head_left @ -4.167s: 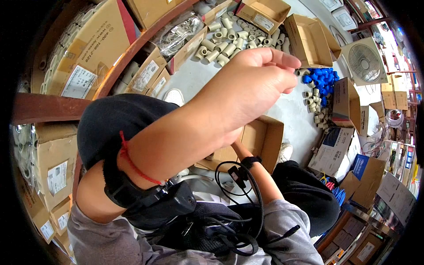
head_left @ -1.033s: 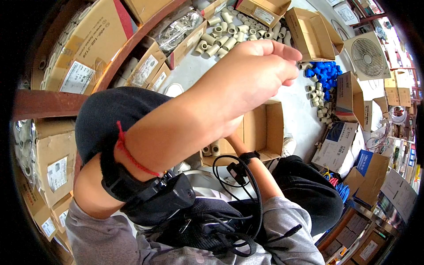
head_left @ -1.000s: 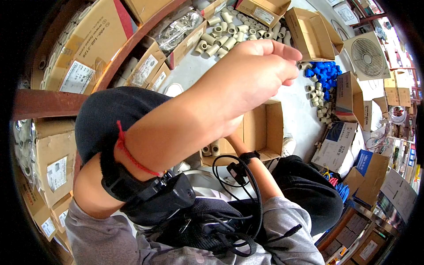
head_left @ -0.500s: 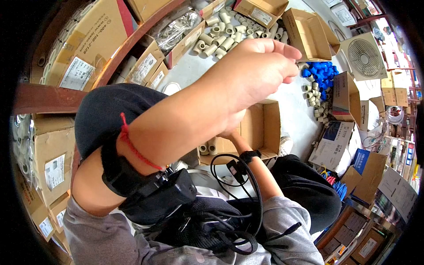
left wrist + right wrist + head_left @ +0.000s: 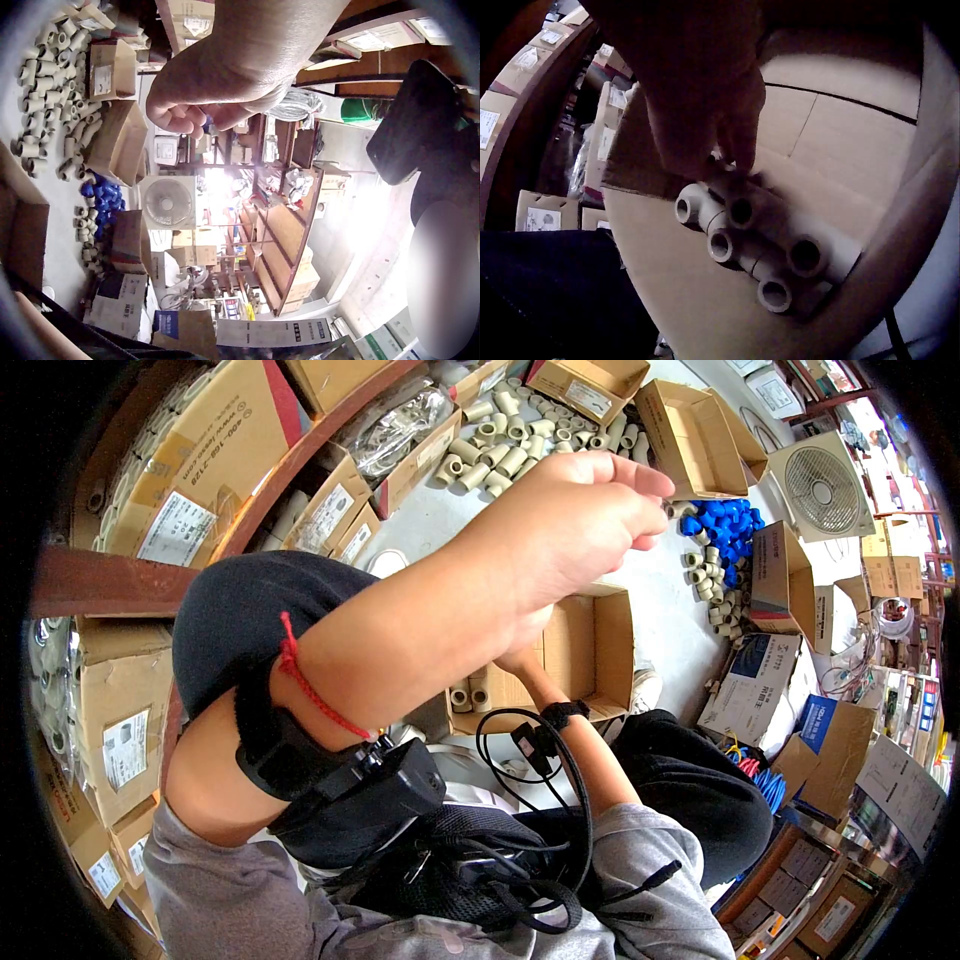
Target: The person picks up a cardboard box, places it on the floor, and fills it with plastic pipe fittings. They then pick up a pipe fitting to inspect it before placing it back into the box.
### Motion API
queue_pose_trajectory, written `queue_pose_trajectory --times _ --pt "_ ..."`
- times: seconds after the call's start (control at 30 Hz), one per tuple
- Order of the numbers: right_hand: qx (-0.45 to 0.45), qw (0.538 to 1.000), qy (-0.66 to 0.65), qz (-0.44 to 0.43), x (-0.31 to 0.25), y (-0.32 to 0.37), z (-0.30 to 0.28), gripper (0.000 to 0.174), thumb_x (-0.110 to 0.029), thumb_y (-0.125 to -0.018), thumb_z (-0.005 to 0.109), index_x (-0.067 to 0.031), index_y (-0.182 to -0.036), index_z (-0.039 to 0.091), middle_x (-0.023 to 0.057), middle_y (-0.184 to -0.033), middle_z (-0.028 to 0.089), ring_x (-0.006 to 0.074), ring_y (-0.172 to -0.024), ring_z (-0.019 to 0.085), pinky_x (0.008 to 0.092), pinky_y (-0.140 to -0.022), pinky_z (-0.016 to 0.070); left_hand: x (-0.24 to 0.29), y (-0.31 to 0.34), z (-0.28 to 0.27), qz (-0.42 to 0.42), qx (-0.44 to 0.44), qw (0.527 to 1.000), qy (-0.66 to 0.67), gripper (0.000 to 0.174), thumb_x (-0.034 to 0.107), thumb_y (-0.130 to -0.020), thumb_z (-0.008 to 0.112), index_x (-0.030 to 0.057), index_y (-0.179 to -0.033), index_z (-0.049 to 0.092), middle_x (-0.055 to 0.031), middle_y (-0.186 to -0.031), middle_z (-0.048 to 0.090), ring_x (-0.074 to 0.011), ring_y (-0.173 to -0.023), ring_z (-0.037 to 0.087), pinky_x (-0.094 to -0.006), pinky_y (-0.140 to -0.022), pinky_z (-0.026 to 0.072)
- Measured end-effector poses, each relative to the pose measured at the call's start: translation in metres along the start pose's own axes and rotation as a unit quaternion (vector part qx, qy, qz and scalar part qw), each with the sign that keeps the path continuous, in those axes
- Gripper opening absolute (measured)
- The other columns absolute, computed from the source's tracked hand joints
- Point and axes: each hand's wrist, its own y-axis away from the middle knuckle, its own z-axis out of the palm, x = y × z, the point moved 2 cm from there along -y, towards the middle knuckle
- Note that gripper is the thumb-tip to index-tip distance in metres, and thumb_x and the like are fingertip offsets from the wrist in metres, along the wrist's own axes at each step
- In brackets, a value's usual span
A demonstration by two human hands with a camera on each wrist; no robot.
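Observation:
In the head view my left hand (image 5: 595, 515) is raised over the floor, fingers loosely bent. The left wrist view shows that same hand (image 5: 187, 101) with no object in it. My right hand (image 5: 517, 658) reaches into an open cardboard box (image 5: 590, 645), mostly hidden behind the left forearm. Seen from the right wrist, the right hand (image 5: 705, 112) points down, its fingertips pinching a dark pipe fitting (image 5: 731, 180) at the end of the rows. Several grey pipe fittings (image 5: 775, 295) lie side by side in that box, their round openings facing the camera.
Loose grey fittings (image 5: 500, 455) cover the floor ahead, with blue fittings (image 5: 728, 528) farther right. An open carton (image 5: 690, 440) and a box fan (image 5: 822, 488) stand beyond. Shelved cartons (image 5: 195, 470) line the left side. A looped black cable (image 5: 590, 800) hangs near the right forearm.
Since the oldest frame the box appears farther forward, and fittings at its near left corner have come into sight. The left hand stays raised; over the last second little else differs.

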Motion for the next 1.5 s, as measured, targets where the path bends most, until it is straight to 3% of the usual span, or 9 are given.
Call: queue_pose_trajectory --times 0.17,0.3,0.43,0.6,0.77,0.97,1.13,1.27,1.5 --pt "0.015 0.998 0.012 -0.066 0.000 0.002 0.005 0.040 0.000 -0.062 0.047 -0.0115 -0.100 0.047 0.0180 -0.085 0.047 0.0248 -0.063 0.055 0.0310 -0.061 0.0439 0.000 0.000 0.000 -0.008 0.001 1.000 0.003 0.021 0.014 -0.073 0.050 0.0091 -0.093 0.049 0.0026 -0.084 0.050 -0.0055 -0.076 0.048 -0.0189 -0.065 0.0338" --pt "0.006 0.998 0.011 -0.069 0.003 -0.001 0.007 0.040 0.001 -0.061 0.044 -0.0117 -0.100 0.047 0.0179 -0.085 0.047 0.0253 -0.064 0.054 0.0313 -0.061 0.0438 0.000 0.000 0.000 -0.010 0.002 1.000 0.003 0.021 0.014 -0.073 0.050 0.0093 -0.093 0.049 0.0028 -0.084 0.050 -0.0056 -0.076 0.048 -0.0188 -0.065 0.0336" --pt "-0.040 0.999 0.016 -0.007 -0.026 0.011 -0.013 0.041 0.002 -0.062 0.043 -0.0118 -0.100 0.048 0.0173 -0.085 0.047 0.0262 -0.066 0.054 0.0317 -0.062 0.0435 0.000 0.000 0.000 -0.010 0.006 1.000 0.004 0.020 0.013 -0.073 0.050 0.0092 -0.092 0.049 0.0029 -0.084 0.050 -0.0056 -0.076 0.048 -0.0183 -0.065 0.0338" --pt "-0.002 0.995 0.043 -0.093 0.024 -0.006 0.015 0.045 0.001 -0.062 0.045 -0.0105 -0.105 0.041 0.0169 -0.085 0.048 0.0258 -0.067 0.053 0.0313 -0.061 0.0431 -0.001 -0.001 0.000 -0.008 0.004 1.000 0.007 0.019 0.013 -0.073 0.050 0.0088 -0.092 0.049 0.0029 -0.084 0.050 -0.0055 -0.076 0.048 -0.0177 -0.064 0.0343" --pt "-0.017 0.997 -0.022 -0.071 0.041 -0.011 0.021 0.047 -0.001 -0.061 0.049 -0.0055 -0.107 0.036 0.0166 -0.085 0.049 0.0234 -0.065 0.053 0.0303 -0.059 0.0432 0.000 0.000 0.000 -0.006 0.000 1.000 0.004 0.019 0.013 -0.073 0.050 0.0088 -0.092 0.049 0.0027 -0.083 0.050 -0.0054 -0.076 0.048 -0.0179 -0.064 0.0341" --pt "-0.002 0.996 -0.018 -0.086 0.033 -0.009 0.014 0.040 -0.001 -0.061 0.049 -0.0035 -0.101 0.043 0.0163 -0.085 0.049 0.0224 -0.061 0.054 0.0295 -0.058 0.0439 0.000 0.000 0.000 0.000 -0.005 1.000 -0.001 0.020 0.015 -0.073 0.050 0.0089 -0.092 0.048 0.0023 -0.083 0.050 -0.0054 -0.076 0.048 -0.0192 -0.066 0.0335" --pt "-0.032 0.999 -0.027 -0.018 -0.014 0.008 -0.010 0.038 0.000 -0.061 0.048 -0.0047 -0.099 0.046 0.0161 -0.085 0.049 0.0230 -0.064 0.055 0.0286 -0.058 0.0446 0.000 0.001 0.000 0.000 -0.007 1.000 -0.001 0.019 0.015 -0.073 0.050 0.0089 -0.092 0.049 0.0021 -0.083 0.050 -0.0054 -0.076 0.048 -0.0194 -0.066 0.0332" --pt "-0.010 0.996 -0.001 -0.088 0.024 -0.005 0.011 0.039 0.001 -0.061 0.048 -0.0056 -0.099 0.045 0.0161 -0.084 0.049 0.0235 -0.064 0.055 0.0287 -0.059 0.0445 0.000 0.000 0.000 0.000 -0.004 1.000 -0.003 0.019 0.015 -0.073 0.050 0.0089 -0.091 0.049 0.0020 -0.084 0.050 -0.0051 -0.076 0.048 -0.0192 -0.066 0.0332" --pt "-0.019 0.997 0.005 -0.076 0.020 -0.004 0.009 0.047 0.003 -0.059 0.048 -0.0062 -0.104 0.040 0.0164 -0.085 0.048 0.0233 -0.065 0.054 0.0285 -0.059 0.0443 0.000 0.001 0.000 0.000 -0.003 1.000 -0.009 0.020 0.015 -0.073 0.049 0.0084 -0.093 0.049 0.0018 -0.084 0.050 -0.0050 -0.076 0.048 -0.0191 -0.065 0.0334"
